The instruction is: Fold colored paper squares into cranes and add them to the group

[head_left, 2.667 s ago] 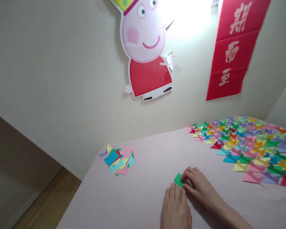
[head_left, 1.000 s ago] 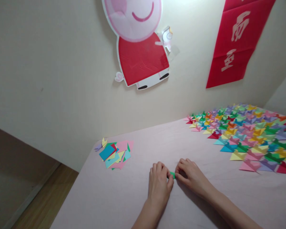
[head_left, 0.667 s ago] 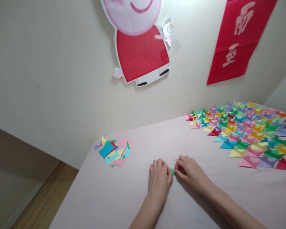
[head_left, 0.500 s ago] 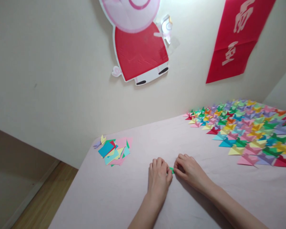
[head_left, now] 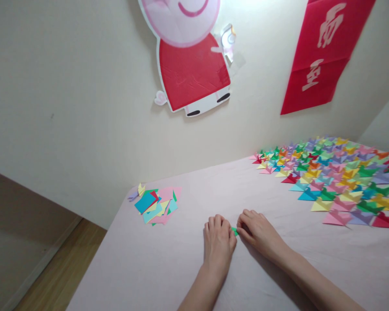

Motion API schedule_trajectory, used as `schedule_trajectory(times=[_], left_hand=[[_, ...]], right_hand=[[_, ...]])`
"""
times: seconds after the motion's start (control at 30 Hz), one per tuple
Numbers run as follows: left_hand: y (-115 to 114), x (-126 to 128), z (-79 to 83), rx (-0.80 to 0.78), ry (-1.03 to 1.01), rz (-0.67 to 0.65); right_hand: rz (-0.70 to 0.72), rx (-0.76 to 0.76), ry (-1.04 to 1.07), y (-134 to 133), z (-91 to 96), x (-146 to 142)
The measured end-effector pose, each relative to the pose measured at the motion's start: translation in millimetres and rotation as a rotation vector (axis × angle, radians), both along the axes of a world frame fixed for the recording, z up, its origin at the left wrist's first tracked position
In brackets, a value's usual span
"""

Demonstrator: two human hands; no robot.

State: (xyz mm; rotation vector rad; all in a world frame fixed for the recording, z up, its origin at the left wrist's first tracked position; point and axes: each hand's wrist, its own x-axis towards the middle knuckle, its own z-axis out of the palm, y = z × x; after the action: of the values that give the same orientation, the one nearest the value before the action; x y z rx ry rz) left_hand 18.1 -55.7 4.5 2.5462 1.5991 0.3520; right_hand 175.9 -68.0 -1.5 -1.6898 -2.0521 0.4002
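A small green folded paper [head_left: 234, 231] lies on the pink table [head_left: 168, 263] between my two hands, mostly hidden by fingers. My left hand [head_left: 218, 246] rests on the table with fingers curled, its thumb side pressed on the green paper. My right hand [head_left: 258, 233] has its fingers bent, its fingertips pinching the paper's right edge. Both hands touch each other at the paper.
A loose stack of coloured paper squares [head_left: 155, 205] lies at the table's far left corner. Several rows of folded coloured paper pieces [head_left: 337, 181] cover the far right. A cartoon pig cutout [head_left: 191, 65] and a red banner [head_left: 320, 56] hang on the wall. The table's left edge drops to a wooden floor [head_left: 61, 276].
The green paper, a visible square 2.7 s ago, is now folded small and nearly covered. My left hand moved up beside my right. The hands have barely moved in the last second.
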Motion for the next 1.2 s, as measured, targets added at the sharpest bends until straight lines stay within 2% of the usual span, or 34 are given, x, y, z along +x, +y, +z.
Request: schedule_trajectory(times=[0.17, 0.37, 0.6, 0.97, 1.2], left_hand=[[-2.0, 1.8, -4.2, 0.033, 0.007, 0.030], [-1.6, 1.3, -6.1, 0.022, 0.001, 0.033], [-1.0, 1.7, -7.7, 0.005, 0.009, 0.031], [-3.5, 0.8, -4.8, -0.049, -0.045, 0.046], [-3.3, 0.3, -3.4, -0.068, -0.065, 0.049]], right_hand=[[0.004, -0.016, 0.031, -3.8, 3.7, -2.3], [-0.083, -0.028, 0.029, -5.2, 7.4, -9.8], [-0.105, -0.073, 0.040, -1.6, 10.5, -11.1], [-0.057, -0.092, 0.142, 3.0, -2.5, 0.5], [-0.054, -0.088, 0.163, 1.9, -2.5, 2.4]])
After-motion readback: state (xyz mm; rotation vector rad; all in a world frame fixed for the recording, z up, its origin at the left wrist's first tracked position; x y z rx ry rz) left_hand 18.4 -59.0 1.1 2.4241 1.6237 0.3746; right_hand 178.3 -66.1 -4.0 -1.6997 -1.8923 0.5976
